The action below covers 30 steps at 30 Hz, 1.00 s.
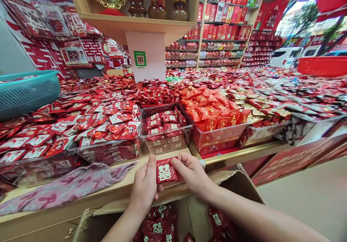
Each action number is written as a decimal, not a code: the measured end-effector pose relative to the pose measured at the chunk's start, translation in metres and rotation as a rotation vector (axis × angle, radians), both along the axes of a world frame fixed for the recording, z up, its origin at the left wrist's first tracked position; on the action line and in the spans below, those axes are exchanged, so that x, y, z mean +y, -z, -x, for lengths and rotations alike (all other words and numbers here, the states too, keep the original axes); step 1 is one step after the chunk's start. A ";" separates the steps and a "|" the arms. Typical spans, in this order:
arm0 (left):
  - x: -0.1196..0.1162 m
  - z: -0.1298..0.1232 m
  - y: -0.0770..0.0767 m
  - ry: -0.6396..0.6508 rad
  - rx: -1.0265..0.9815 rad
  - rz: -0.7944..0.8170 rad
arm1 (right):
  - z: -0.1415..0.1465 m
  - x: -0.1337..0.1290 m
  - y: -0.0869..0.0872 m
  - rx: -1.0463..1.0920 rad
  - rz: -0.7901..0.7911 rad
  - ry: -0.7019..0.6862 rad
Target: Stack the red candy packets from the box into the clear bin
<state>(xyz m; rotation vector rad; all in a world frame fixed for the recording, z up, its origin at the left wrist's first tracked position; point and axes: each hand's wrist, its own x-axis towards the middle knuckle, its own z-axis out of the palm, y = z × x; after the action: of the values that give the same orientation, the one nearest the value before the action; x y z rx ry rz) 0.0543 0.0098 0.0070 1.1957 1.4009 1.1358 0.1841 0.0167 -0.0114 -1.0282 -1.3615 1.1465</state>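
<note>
A small dark red packet (166, 171) with a pale double-happiness character faces me, held between both hands. My left hand (144, 180) grips its left edge, thumb upright along the side. On the packet's upper right corner, my right hand (193, 172) pinches with thumb and fingers. Below my forearms stands an open cardboard box (94, 223) with matching red packets (158, 227) inside. Just beyond my hands, a clear plastic bin (165, 135) contains similar red packets (170, 117) stacked in rows.
Clear bins heaped with wrapped packets line the counter (130, 178). A pink-patterned cloth (73, 184) lies along its front edge at left. A teal basket (29, 93) sits at far left, a red basket (322, 66) at far right. Overhead juts a wooden shelf (141, 26).
</note>
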 end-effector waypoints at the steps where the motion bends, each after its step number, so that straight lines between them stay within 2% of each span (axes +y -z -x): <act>1: 0.000 0.000 0.000 0.004 -0.003 0.004 | 0.000 0.000 0.001 -0.012 -0.004 0.012; 8: -0.001 -0.001 -0.001 0.004 -0.039 0.054 | 0.001 -0.001 0.000 0.050 0.031 0.001; 13: 0.000 -0.001 -0.002 -0.050 -0.049 0.012 | 0.001 -0.001 -0.003 0.167 0.151 -0.109; 16: 0.001 0.000 -0.002 -0.060 -0.067 0.046 | 0.001 -0.004 -0.005 0.155 0.194 -0.083; 19: 0.003 0.002 -0.002 -0.085 -0.160 0.015 | -0.002 0.002 -0.021 0.070 0.124 -0.018; 22: 0.004 0.005 -0.002 -0.056 -0.266 -0.060 | -0.007 0.031 -0.054 -0.062 -0.063 0.076; 25: 0.003 0.006 0.000 0.014 -0.241 -0.066 | -0.004 0.085 -0.087 -0.248 -0.162 0.173; 27: 0.001 0.005 0.001 0.044 -0.200 -0.069 | 0.003 0.127 -0.099 -0.482 -0.151 0.280; 28: 0.000 0.005 0.002 0.052 -0.185 -0.072 | 0.008 0.146 -0.102 -0.615 -0.135 0.322; 30: 0.000 0.005 0.002 0.060 -0.173 -0.069 | 0.019 0.179 -0.102 -0.753 -0.095 0.364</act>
<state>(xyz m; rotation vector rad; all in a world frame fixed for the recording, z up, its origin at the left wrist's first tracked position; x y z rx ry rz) 0.0489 0.0095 0.0046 1.1513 1.1966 1.2236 0.1651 0.1958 0.0905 -1.6479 -1.6761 0.4157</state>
